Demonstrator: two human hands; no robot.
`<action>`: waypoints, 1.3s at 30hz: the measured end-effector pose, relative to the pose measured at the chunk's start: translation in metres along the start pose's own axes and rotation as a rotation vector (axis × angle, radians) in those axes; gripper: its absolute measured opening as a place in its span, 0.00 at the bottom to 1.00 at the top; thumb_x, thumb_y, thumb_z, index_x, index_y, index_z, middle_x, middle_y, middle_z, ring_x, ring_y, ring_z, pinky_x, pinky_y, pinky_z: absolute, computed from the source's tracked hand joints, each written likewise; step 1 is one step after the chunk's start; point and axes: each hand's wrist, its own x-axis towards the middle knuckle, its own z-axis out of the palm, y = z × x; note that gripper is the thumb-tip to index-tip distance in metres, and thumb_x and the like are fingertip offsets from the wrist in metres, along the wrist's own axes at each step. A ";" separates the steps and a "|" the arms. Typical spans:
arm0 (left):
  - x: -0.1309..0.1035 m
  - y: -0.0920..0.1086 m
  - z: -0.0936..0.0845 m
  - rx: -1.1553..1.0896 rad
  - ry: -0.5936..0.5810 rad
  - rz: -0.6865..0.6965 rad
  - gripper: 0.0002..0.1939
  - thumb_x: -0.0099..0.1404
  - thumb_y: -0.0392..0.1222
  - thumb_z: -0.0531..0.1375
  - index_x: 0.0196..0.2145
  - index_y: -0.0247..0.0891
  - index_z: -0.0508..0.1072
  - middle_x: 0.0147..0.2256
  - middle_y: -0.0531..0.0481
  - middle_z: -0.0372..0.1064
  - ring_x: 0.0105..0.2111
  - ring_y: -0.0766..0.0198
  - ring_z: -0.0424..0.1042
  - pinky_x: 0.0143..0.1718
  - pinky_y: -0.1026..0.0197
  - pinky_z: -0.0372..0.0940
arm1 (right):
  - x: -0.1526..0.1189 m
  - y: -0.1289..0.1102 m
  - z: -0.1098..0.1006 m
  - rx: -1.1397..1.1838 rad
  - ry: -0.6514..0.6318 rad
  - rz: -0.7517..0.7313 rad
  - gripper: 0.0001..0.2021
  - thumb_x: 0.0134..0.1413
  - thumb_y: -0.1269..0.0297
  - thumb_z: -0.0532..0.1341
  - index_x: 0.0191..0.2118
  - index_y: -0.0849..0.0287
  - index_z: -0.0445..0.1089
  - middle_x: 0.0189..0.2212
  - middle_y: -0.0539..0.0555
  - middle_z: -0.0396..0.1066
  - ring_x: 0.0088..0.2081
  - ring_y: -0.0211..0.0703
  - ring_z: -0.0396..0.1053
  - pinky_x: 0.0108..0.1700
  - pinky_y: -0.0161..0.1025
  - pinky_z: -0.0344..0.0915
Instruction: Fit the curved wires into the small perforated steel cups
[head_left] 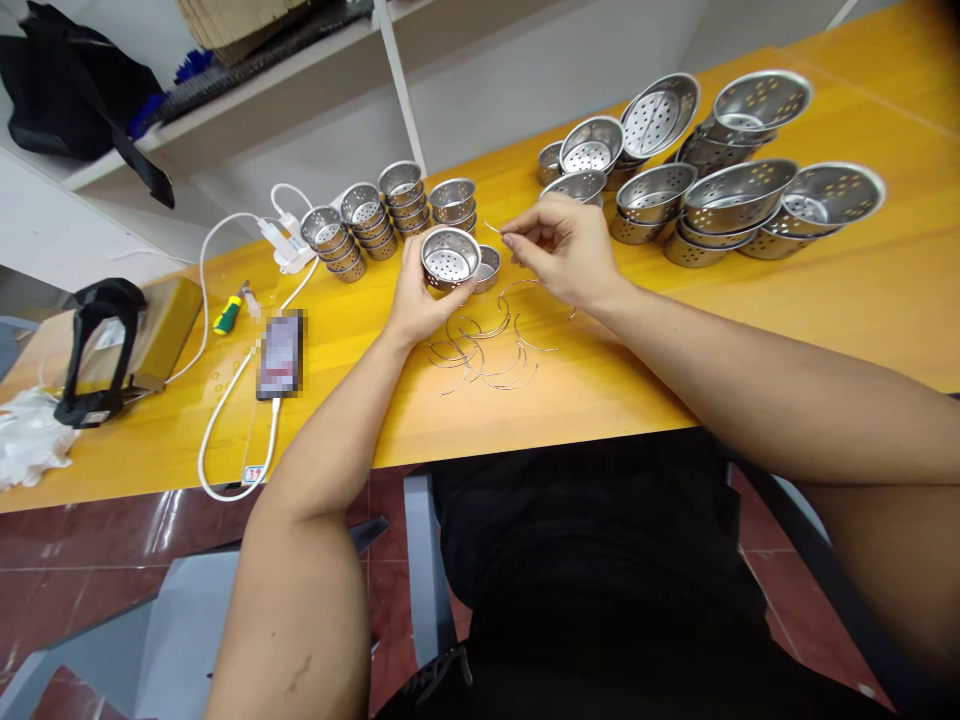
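The left hand [429, 296] is curved part-way closed around a perforated metal cup [451, 262], its thumb along the near side of the wall. The cup is held above the table, left of the right hand [564, 244]; its mouth faces up and leans toward the person, so the holed floor shows, and its axis runs from mouth to base, near upright. The right hand has thumb and forefinger pinched together on a thin curved wire [491, 227], the other fingers curled in. The wire's long axis lies mostly sideways, its free end pointing left and slightly away, just beside the cup's rim; it is so fine here that I cannot tell whether the two touch.

A smaller-looking cup [488, 268] stands on the table [420, 432] just behind the held one. Loose curved wires [491, 352] lie tangled below the hands, and a strip of yellow tabletop runs between them and the near edge. Stacked cups [367, 222] bound the space at far left, larger perforated baskets [739, 200] at far right. More tabletop stretches from the wires leftward to the phone [279, 356] and its white cable [205, 450].
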 end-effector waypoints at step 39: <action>0.002 0.021 0.000 -0.051 -0.097 0.029 0.52 0.75 0.85 0.74 0.80 0.54 0.65 0.70 0.40 0.80 0.71 0.40 0.85 0.81 0.30 0.78 | 0.000 -0.016 -0.002 0.032 -0.087 0.020 0.22 0.68 0.34 0.86 0.46 0.45 0.87 0.37 0.56 0.82 0.37 0.56 0.75 0.43 0.60 0.85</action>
